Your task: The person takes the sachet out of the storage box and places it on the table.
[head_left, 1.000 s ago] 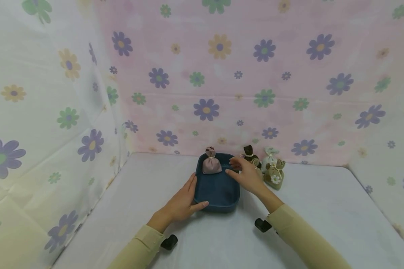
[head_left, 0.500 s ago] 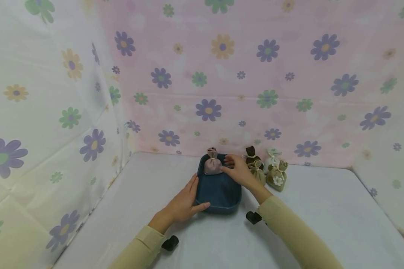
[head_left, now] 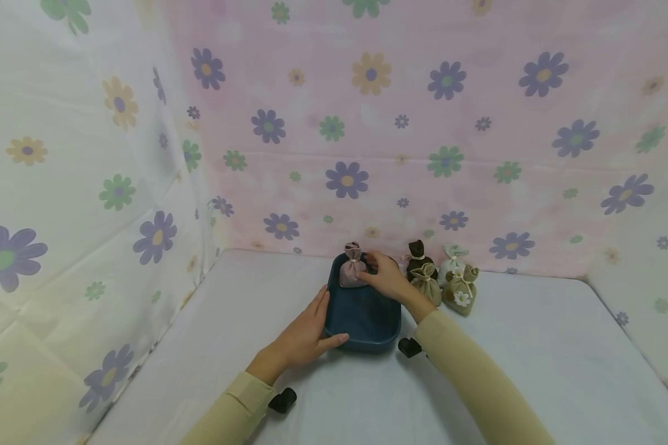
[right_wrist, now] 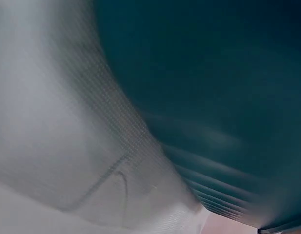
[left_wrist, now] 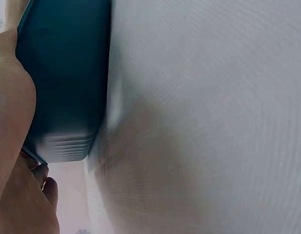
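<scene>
A small mauve drawstring pouch (head_left: 351, 274), tied at the neck, stands upright at the far left inside a dark blue rectangular tray (head_left: 362, 318). My left hand (head_left: 300, 337) holds the tray's near left corner, fingers along the outer left side and thumb on the front rim. My right hand (head_left: 391, 279) reaches over the tray's right rim. Its thumb overlaps the pouch's right side, and its other fingertips are close beside the neck with a gap to the thumb. Both wrist views show mostly the tray's outer wall (left_wrist: 67, 73); the right hand's fingers are hidden there.
Right of the tray stand several tied pouches: a dark brown one (head_left: 416, 262), an olive one (head_left: 426, 285), a pale one (head_left: 451, 262) and a green-brown one with a white flower (head_left: 461, 293). White cloth covers the table (head_left: 245, 309); flowered cloth walls (head_left: 312, 123) enclose it.
My right hand has moved left over the tray to the mauve pouch, its fingertips now at the pouch's right side. The left hand keeps its place on the tray. The camera has shifted slightly.
</scene>
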Motion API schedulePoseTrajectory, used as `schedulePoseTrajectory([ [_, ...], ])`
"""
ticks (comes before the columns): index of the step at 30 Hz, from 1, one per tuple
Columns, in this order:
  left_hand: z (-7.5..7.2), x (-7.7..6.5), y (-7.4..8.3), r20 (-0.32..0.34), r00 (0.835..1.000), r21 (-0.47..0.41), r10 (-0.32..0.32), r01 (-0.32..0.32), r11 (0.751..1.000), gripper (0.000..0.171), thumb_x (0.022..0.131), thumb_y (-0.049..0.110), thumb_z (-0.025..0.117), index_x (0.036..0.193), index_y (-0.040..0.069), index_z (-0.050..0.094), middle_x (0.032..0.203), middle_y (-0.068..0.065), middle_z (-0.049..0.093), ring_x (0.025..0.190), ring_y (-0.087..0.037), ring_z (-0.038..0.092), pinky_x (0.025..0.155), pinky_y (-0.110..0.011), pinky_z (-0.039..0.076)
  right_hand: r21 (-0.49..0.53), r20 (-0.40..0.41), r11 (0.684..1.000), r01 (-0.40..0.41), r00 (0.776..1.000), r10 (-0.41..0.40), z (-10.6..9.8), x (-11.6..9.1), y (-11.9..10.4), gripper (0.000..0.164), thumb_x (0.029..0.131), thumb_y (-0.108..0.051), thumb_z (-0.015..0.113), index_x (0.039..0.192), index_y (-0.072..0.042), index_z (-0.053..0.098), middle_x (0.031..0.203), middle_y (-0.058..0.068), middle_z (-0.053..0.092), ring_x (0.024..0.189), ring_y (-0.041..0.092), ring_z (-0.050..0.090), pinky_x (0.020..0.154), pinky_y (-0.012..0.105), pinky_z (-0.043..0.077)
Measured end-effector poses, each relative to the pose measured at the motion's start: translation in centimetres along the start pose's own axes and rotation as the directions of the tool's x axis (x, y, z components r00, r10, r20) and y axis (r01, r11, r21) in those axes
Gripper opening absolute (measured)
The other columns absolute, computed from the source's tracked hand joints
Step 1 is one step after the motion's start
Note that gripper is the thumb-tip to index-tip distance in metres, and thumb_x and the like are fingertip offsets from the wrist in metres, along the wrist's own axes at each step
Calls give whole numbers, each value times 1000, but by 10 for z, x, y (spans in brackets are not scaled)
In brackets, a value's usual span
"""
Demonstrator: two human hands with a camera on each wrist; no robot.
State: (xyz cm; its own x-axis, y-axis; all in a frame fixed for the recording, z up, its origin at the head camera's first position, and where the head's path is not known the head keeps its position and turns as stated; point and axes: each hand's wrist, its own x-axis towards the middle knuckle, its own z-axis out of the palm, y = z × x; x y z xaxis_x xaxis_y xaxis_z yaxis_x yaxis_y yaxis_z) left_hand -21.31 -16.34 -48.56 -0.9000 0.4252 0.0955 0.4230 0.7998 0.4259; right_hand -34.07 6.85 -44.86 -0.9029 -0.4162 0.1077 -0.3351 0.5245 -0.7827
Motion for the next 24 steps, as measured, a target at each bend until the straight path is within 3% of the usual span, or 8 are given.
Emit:
schedulePoseTrajectory([
  [8, -2, 0, 2, 1, 1000, -12, -5, 5, 1000, 110, 96, 72, 50, 162, -4, 6, 171, -18, 0, 157, -28, 13, 122, -46, 26, -2, 40, 1000, 4, 999, -4, 0, 6, 3, 69, 103, -24, 64, 157, 4, 31, 157, 27, 39, 143, 44, 41, 115, 54, 37],
  [15, -2, 0, 1, 2, 1000, -5, -4, 4, 1000, 113, 94, 78, 44, 162, -4, 5, 171, -18, -1, 157, -28, 12, 123, -46, 24, 24, 58, 1000, 0, 998, -2, 3, 7, 2, 68, 103, -22, 62, 158, 2, 30, 155, 26, 43, 143, 42, 41, 114, 55, 37],
  [20, -1, -1, 1, 7, 1000, -6, -8, 8, 1000, 114, 94, 79, 43, 162, -4, 5, 172, -16, -2, 157, -28, 12, 123, -45, 24, 32, 37, 999, 10, 999, -11, 6, 7, 4, 61, 104, -21, 62, 155, 2, 37, 149, 24, 50, 138, 41, 47, 110, 55, 42],
  [24, -1, -1, 1, 2, 1000, -12, -10, 10, 1000, 114, 94, 79, 44, 163, -3, 5, 172, -16, -2, 157, -28, 12, 123, -45, 24, 28, 2, 999, 44, 999, -44, 9, 8, 7, 48, 102, -18, 65, 145, 0, 52, 138, 20, 60, 130, 37, 56, 105, 52, 46],
])
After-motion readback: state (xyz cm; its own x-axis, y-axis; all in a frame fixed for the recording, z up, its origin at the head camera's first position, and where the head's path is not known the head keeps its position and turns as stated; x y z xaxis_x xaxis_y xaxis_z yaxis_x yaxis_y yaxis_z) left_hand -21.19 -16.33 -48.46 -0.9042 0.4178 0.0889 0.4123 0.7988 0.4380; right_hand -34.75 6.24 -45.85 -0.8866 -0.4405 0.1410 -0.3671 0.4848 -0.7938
